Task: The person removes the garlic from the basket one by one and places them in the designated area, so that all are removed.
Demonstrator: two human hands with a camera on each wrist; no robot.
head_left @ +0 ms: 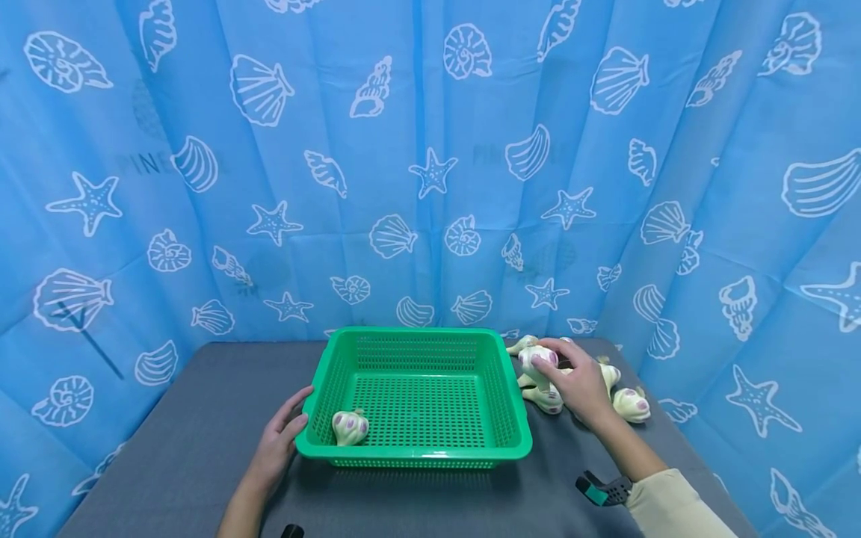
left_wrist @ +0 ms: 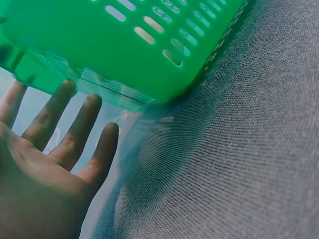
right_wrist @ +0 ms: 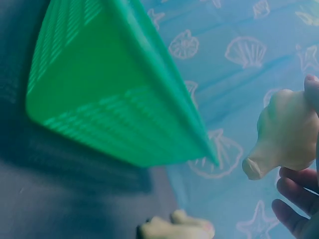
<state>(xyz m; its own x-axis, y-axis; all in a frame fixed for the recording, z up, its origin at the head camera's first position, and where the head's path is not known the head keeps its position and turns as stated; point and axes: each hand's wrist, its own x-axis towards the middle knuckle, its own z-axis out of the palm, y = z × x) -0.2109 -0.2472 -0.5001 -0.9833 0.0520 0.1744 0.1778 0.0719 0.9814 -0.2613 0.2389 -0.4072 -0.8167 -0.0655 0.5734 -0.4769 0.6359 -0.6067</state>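
Observation:
A green plastic basket (head_left: 417, 452) with slotted walls stands on the grey table, one garlic bulb (head_left: 350, 428) lying in its near left corner. At the basket's left rim my left hand (head_left: 274, 441) rests with fingertips against the edge; the left wrist view shows its fingers (left_wrist: 79, 132) fairly straight beside the basket wall. My right hand (head_left: 577, 381) pinches a white and purple garlic bulb (head_left: 538, 362) between thumb and fingers, just right of the basket's right rim. In the right wrist view that garlic bulb (right_wrist: 289, 132) hangs raised, stem end pointing down-left.
Several more garlic bulbs (head_left: 631, 405) lie in a pile right of the basket, partly hidden behind my right hand. The grey table (head_left: 195, 426) ends at a blue shell-patterned curtain (head_left: 430, 187) behind and at the sides. A black strap (head_left: 603, 489) is on my right wrist.

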